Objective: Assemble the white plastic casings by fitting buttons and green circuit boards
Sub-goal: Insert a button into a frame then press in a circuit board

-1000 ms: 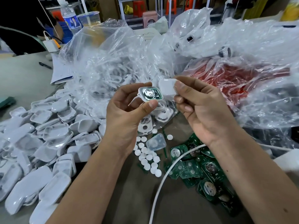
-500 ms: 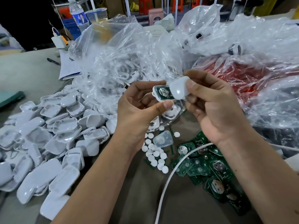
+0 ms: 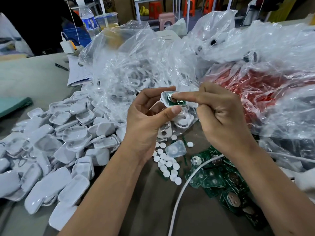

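Note:
My left hand (image 3: 146, 120) grips a white casing half (image 3: 164, 97) between thumb and fingers, raised above the table. A green circuit board (image 3: 178, 102) sits inside it. My right hand (image 3: 221, 116) presses its straight index finger onto that board, with its other fingers curled into the palm. The white cover it held earlier is out of sight. Loose white round buttons (image 3: 167, 165) lie on the table below my hands. Green circuit boards (image 3: 221, 181) are heaped to their right. A pile of white casings (image 3: 68, 142) covers the left side.
Clear plastic bags (image 3: 136, 65) of casing parts rise behind my hands, and a red-filled bag (image 3: 255, 86) lies at the right. A white cable (image 3: 180, 193) crosses the boards. A translucent casing (image 3: 175, 149) lies among the buttons. Papers (image 3: 76, 72), a pen (image 3: 61, 66) and a bottle (image 3: 87, 16) are far left.
My right hand brought the white cover up to the casing, then took it away. Its index finger now presses on the board. My left hand keeps holding the casing.

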### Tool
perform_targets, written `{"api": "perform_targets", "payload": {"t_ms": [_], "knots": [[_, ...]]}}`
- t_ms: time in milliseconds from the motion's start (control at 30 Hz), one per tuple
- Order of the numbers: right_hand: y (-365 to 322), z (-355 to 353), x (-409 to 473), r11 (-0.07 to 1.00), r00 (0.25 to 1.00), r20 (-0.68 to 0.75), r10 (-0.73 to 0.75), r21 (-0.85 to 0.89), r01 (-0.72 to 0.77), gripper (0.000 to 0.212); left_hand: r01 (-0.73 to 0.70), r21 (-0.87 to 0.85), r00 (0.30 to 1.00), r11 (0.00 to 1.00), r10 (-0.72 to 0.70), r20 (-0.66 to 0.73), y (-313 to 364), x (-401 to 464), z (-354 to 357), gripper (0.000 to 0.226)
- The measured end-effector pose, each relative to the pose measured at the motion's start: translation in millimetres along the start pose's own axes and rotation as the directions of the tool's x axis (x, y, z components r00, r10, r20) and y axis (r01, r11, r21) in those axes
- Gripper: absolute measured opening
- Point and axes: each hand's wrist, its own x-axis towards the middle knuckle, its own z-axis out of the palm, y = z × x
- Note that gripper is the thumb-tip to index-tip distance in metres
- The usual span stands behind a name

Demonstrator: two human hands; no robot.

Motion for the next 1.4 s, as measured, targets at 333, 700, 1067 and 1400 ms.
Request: {"api": "perform_targets", "payload": {"t_ms": [333, 700, 1067, 1400], "knots": [[3.3, -0.7, -0.3, 0.982, 0.991, 0.093, -0.099, -0.153, 0.112, 0.046, 0.014, 0.0, 0.997, 1.0, -0.014, -0.072, -4.6, -0.1, -7.6, 0.038], [11.3, -9.9, 4.6, 0.803, 0.894, -0.181, 0.409, 0.537, -0.258, 0.014, -0.01, 0.012, 0.999, 1.0, 0.01, -0.044, -7.6, 2.2, -5.6, 0.041], [6.7, 6.3, 1.5, 0.74, 0.896, -0.009, 0.444, 0.568, -0.361, 0.024, -0.045, 0.21, 0.995, 0.977, 0.061, -0.073, -11.2, -2.8, 2.4, 0.044], [7.6, 6.3, 0.5, 0.8, 0.908, 0.004, 0.419, 0.47, -0.372, 0.02, -0.042, 0.252, 0.998, 0.967, 0.055, -0.044, -11.0, -3.0, 0.6, 0.042]]}}
